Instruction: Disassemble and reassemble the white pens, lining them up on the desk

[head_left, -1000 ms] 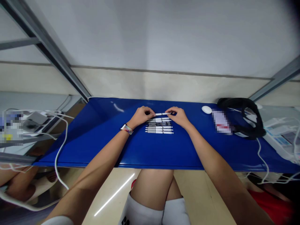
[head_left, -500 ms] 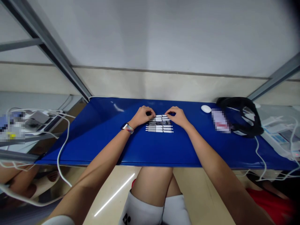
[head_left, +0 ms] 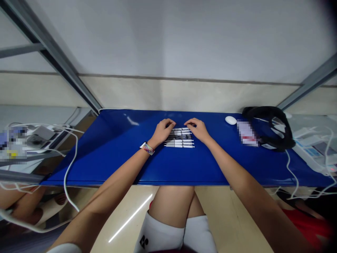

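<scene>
A row of white and dark pens (head_left: 181, 142) lies side by side on the blue table (head_left: 181, 168), their lengths running left to right. At the left ends, my left hand (head_left: 162, 131) rests with its fingers loosely bent and nothing visible held in them; it covers some pen ends. My right hand (head_left: 198, 129) is at the opposite ends, its thumb beside the upper pens and its fingers curving past the far edge of the row. A gap separates the fingertips of both hands. Whether the thumbs touch the pens is hard to make out.
Right of the pens are a white rounded object (head_left: 231, 120), a blurred packet (head_left: 247, 133) and a black headset-like strap (head_left: 271, 128). A white cable (head_left: 76, 147) hangs over the left side. Grey metal posts (head_left: 79, 80) frame the table, and other people's legs show on both sides.
Both hands have loosened from the ends of the farthest pen, and their fingers now extend beyond it. My left hand has turned slightly, its wrist shifting right. The pens look nearly unmoved.
</scene>
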Demonstrator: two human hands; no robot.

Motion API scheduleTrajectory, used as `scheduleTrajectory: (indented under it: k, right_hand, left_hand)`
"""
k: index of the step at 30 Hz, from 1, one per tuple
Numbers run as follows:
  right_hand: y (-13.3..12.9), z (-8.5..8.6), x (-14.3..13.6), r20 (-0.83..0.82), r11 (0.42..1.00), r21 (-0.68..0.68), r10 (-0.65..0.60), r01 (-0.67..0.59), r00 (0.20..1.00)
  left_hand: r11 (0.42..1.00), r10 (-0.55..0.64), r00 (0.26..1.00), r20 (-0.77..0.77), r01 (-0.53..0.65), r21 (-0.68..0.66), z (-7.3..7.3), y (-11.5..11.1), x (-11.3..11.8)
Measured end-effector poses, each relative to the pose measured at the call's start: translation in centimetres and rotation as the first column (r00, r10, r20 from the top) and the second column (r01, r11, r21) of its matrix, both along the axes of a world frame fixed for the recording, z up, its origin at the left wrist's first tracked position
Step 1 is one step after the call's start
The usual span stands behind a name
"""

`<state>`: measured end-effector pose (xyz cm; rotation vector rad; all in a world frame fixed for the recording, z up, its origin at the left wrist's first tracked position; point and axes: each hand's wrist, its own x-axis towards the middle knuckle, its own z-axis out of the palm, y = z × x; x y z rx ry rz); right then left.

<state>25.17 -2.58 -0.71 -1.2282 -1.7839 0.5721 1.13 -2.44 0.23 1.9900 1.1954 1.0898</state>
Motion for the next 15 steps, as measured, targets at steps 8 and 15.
scheduleTrajectory:
  k: [8,15]
  right_hand:
    - [-2.4,0.0,-1.8,-0.266,0.990,-0.144,-0.042,0.004,0.963]
    - [-3.8,-0.9,-3.2,-0.217,0.987,-0.090,-0.148,0.132,0.965]
  left_hand:
    - [0.986,0.048,0.983,0.179,-0.018,-0.165,0.3,-0.1,0.2]
    - [0.986,0.089,0.971,0.223,-0.055,-0.157,0.6,-3.4,-0.4]
